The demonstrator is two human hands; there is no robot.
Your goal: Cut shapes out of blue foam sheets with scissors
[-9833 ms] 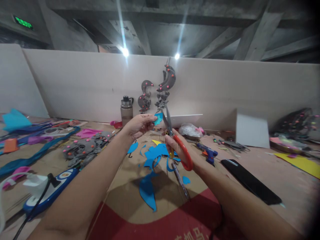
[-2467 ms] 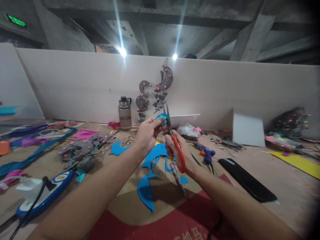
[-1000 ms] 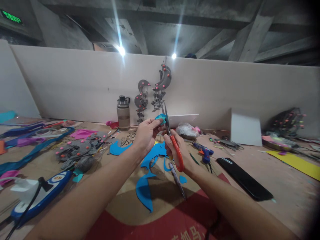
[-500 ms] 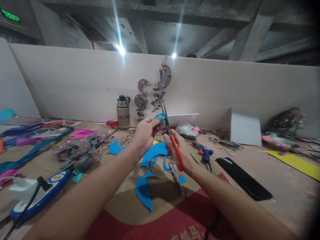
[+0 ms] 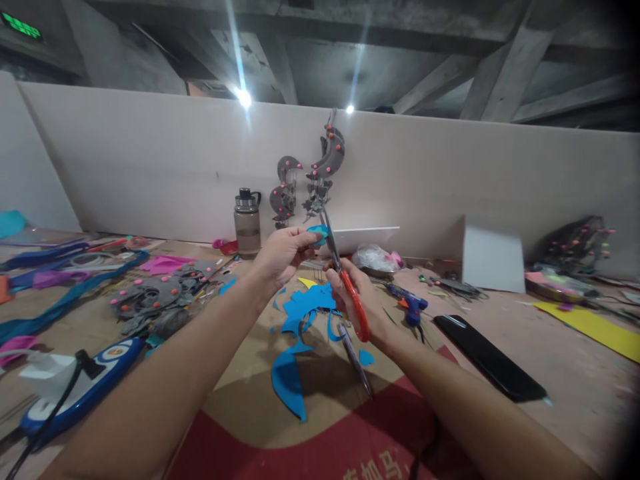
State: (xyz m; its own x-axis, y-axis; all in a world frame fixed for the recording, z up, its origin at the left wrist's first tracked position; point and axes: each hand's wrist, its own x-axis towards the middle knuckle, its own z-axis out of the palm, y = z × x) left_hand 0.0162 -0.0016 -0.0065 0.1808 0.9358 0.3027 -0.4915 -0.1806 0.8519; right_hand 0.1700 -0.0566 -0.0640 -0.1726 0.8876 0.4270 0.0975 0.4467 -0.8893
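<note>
Between the thumb and fingers of my left hand [image 5: 287,253] is a small blue felt piece [image 5: 318,233]; a lighter turquoise shape shows against it. My right hand [image 5: 357,290] grips red-handled scissors [image 5: 356,303], their blades pointing up and away, right beside the felt piece. Whether the blades touch its edge, I cannot tell. Below my hands lie blue felt scraps [image 5: 310,303], a larger curved blue felt piece [image 5: 289,383], a small blue heart [image 5: 367,357] and a pen [image 5: 356,360], all on a brown and red cardboard sheet [image 5: 240,413].
A blue glue gun [image 5: 413,307] and a black phone [image 5: 487,357] lie to the right. On the left are a power strip [image 5: 85,390] and grey felt pieces with coloured dots [image 5: 160,293]. A water bottle [image 5: 247,227] stands by the white partition [image 5: 150,160], where grey moon ornaments [image 5: 327,153] hang.
My left hand has moved slightly left with the felt piece, which is now tilted flatter. The right hand and the scissors stay almost where they were.
</note>
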